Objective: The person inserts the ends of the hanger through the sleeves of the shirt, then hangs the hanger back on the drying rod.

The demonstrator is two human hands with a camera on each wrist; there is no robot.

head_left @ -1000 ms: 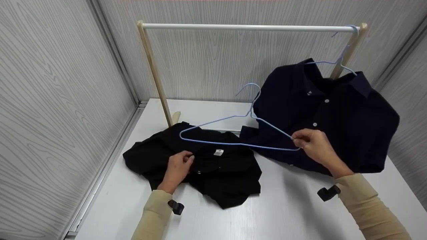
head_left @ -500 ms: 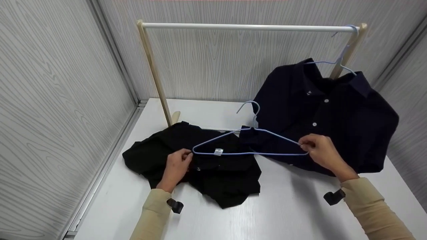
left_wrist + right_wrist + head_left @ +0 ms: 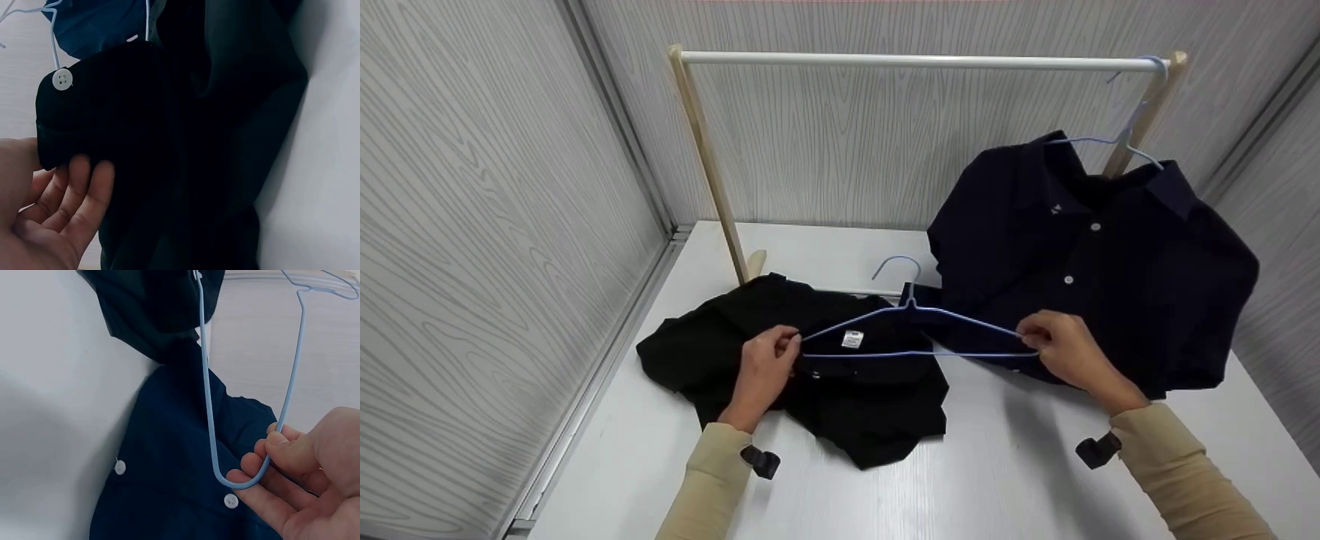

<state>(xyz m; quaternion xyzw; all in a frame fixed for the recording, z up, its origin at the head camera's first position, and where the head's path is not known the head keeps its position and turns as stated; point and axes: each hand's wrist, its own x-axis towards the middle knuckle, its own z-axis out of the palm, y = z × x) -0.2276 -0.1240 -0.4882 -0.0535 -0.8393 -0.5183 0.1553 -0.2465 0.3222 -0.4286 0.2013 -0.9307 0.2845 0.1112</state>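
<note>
A blue wire hanger (image 3: 960, 318) spans the space between the two hands, over a crumpled black shirt (image 3: 870, 420) with a white neck label. My right hand (image 3: 1065, 346) pinches the hanger's right end; the right wrist view shows thumb and fingers around the wire (image 3: 291, 388). At the shirt's neck opening, my left hand (image 3: 766, 366) holds the cloth. Its fingers lie against a flap bearing a white button (image 3: 62, 79) in the left wrist view, with the thumb mostly hidden. The hanger's left end reaches the left fingers, its tip out of sight behind the cloth.
A navy shirt (image 3: 1005, 202) hangs from another blue hanger (image 3: 1132, 142) at the right end of a rack with a white rail (image 3: 915, 61). Its lower part drapes onto the white table (image 3: 960, 480). Wooden posts (image 3: 706, 157) support the rail.
The right hand has lowered the hanger toward the black shirt and shifted it slightly left, so its left end meets the left hand. The left hand has barely moved.
</note>
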